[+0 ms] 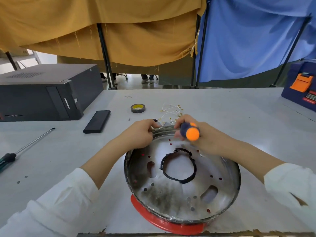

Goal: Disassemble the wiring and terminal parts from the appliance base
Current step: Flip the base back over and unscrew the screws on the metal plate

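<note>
Just my two arms showing here, both in loose white long sleeves, soft and a bit wrinkly, pushed up so the forearms are bare. My left hand (pixel 140 132) sits around 11 o'clock, my right hand (pixel 196 134) around 1 o'clock. No gloves, rings or watch.

Probably a makeshift workshop: a white table (pixel 222 106) with a desktop computer (pixel 42 93), a long screwdriver (pixel 25 147), a tape roll (pixel 138 108), and cloth-draped partitions (pixel 136 31) behind.
</note>
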A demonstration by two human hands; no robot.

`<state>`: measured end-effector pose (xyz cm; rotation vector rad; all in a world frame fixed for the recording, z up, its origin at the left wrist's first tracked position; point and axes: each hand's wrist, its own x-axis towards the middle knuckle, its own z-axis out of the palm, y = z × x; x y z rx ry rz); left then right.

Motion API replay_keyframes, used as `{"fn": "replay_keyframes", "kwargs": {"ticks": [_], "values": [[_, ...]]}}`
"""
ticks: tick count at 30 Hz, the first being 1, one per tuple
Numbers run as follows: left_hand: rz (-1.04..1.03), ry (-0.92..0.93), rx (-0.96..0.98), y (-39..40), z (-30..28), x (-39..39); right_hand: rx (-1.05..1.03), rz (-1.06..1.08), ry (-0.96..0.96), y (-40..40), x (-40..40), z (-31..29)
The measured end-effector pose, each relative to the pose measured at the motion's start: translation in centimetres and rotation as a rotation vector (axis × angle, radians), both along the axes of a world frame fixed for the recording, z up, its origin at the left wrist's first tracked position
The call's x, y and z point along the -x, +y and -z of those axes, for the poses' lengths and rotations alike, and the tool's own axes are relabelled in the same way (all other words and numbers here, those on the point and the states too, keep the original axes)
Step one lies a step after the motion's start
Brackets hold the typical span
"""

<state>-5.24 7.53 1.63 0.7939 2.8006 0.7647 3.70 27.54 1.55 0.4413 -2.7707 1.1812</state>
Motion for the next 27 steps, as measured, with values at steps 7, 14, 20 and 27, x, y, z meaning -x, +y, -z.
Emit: {"fn": "replay_keyframes", "kwargs": {"ticks": [7, 14, 20, 27], "values": [[0.037, -0.011, 0.083, 0.0, 0.5, 0.1, -0.020, 0.237, 0.318, -2.3, 2.4, -2.2], [0.083, 0.021, 0.078, -0.2, 1.1, 0.5, 0.401, 0.332, 0.548, -3.6, 3.5, -0.6], [0.068, 0.030, 0.020, -0.3, 1.9, 1.1, 0.734, 0.410, 0.556, -2.7, 3.2, -0.4], [0.066, 0.037, 0.008, -0.3, 2.1, 1.2, 0.817, 0.398, 0.547, -2.7, 3.2, -0.4]]}}
